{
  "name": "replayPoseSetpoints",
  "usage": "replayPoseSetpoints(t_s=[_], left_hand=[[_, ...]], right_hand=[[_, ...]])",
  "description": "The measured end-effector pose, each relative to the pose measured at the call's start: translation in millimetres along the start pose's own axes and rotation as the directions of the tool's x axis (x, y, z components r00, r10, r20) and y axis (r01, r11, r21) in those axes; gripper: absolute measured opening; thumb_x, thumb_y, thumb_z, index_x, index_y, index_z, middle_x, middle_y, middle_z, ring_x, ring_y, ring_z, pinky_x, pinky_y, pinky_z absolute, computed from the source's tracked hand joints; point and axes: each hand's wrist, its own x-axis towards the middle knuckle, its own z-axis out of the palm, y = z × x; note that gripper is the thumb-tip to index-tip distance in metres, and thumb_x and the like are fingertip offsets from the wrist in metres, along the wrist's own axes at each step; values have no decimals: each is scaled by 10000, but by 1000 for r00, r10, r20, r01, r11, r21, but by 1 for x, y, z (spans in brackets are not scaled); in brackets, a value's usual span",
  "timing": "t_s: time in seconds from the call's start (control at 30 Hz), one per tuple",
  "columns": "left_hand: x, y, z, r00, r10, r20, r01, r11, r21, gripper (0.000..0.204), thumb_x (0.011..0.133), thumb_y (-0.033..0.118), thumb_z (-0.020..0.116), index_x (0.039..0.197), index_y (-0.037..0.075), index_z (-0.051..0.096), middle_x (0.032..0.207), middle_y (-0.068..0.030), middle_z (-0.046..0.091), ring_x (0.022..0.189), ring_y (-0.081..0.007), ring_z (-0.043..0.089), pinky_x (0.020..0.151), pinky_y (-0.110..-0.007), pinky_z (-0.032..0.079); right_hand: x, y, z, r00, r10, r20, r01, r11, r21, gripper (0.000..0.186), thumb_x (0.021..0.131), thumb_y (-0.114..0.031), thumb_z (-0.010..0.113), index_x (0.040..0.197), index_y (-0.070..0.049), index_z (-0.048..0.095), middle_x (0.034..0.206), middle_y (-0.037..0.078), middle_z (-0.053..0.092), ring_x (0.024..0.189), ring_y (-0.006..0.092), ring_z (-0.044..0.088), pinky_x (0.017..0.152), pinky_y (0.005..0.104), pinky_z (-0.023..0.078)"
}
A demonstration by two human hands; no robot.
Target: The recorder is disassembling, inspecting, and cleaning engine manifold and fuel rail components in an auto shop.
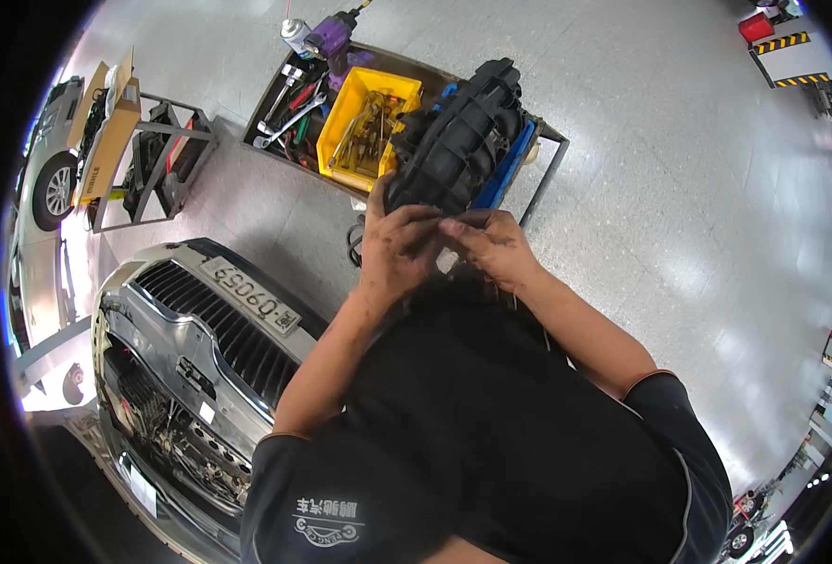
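My left hand (395,242) and my right hand (495,248) meet at the near end of a long black moulded engine part, apparently an intake manifold (458,127), which lies over the right side of a cart. The fingers of both hands are bent and pinched close together, with dark smudges on them. A thumb of my right hand reaches toward my left fingertips. What they hold between them is small or hidden, and I cannot make it out. Just left of the manifold sits a yellow bin (338,108) of small metal parts.
The metal cart (552,133) also carries wrenches (291,122), a purple power tool (331,36) and a spray can. A car's detached-looking front grille (209,320) is close at my lower left. A shelved trolley (167,169) with a cardboard box (106,141) stands left, beside another car (54,188).
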Motion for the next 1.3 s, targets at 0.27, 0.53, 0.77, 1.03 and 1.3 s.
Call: replayPoseSetpoints(t_s=[0.27,0.53,0.77,1.03,1.3], left_hand=[[-7,-7,18,874,-421,-242,254,821,-512,173,906,184,611,945,17,632,1175,-149,592,1122,-325,564,970,-387,426],[4,6,11,988,-138,-67,119,965,-234,148,883,147,658,955,19,639,1085,-100,610,998,-269,583,890,-342,459],[3,8,21,992,-46,-118,18,974,-226,105,843,97,666,925,33,647,1034,-100,621,1076,-293,558,935,-397,439],[3,1,27,981,-177,-83,125,894,-430,148,912,150,638,955,9,628,1038,-128,626,1047,-280,596,886,-355,474],[3,-3,28,996,-58,-64,26,911,-411,150,894,141,647,960,7,634,1062,-126,609,1021,-279,600,870,-353,479]], right_hand=[[-19,70,-44,991,120,-60,-109,981,157,482,927,-331,618,1239,22,516,1121,87,584,1024,166,541,905,302,432],[1,73,-48,983,-185,-8,131,721,-680,424,954,-302,549,1274,-36,469,915,271,648,896,422,636,718,488,493],[19,84,-40,934,-347,89,276,539,-796,318,931,-229,561,1176,-41,488,837,267,649,800,469,622,676,549,474],[9,86,-28,902,-432,16,264,522,-811,322,920,-174,561,1203,-27,515,824,266,644,784,469,617,662,543,480],[7,93,1,916,-339,-216,21,577,-817,339,904,-124,552,1205,-2,456,854,293,640,838,482,622,712,537,500]])
